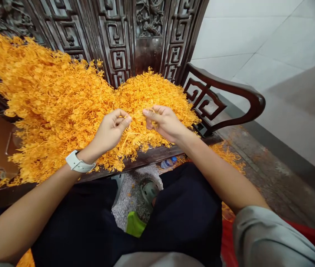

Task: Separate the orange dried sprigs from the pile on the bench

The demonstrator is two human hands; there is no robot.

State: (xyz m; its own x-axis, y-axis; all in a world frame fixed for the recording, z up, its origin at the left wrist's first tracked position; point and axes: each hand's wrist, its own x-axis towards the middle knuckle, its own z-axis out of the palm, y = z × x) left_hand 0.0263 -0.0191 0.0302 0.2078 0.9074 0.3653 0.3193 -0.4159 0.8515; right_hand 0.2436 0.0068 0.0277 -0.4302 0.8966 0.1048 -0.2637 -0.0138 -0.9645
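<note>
A big heap of orange plastic flower sprigs (pixel 49 100) covers the seat of a dark carved wooden bench (pixel 124 40). My left hand (pixel 110 129), with a white watch on its wrist, pinches thin orange sprigs (pixel 128 128) just above the heap's front. My right hand (pixel 164 120) is curled a little to the right, fingertips closed on a small orange piece. Both hands hover close together over the heap's middle front.
The bench's curved armrest (pixel 229 96) stands right of the heap. More orange sprigs (pixel 226 154) lie on the floor at the right. Below the seat edge are a water bottle (pixel 168 162), a grey sandal (pixel 149 191) and a green object (pixel 135 224). My dark-trousered knees fill the foreground.
</note>
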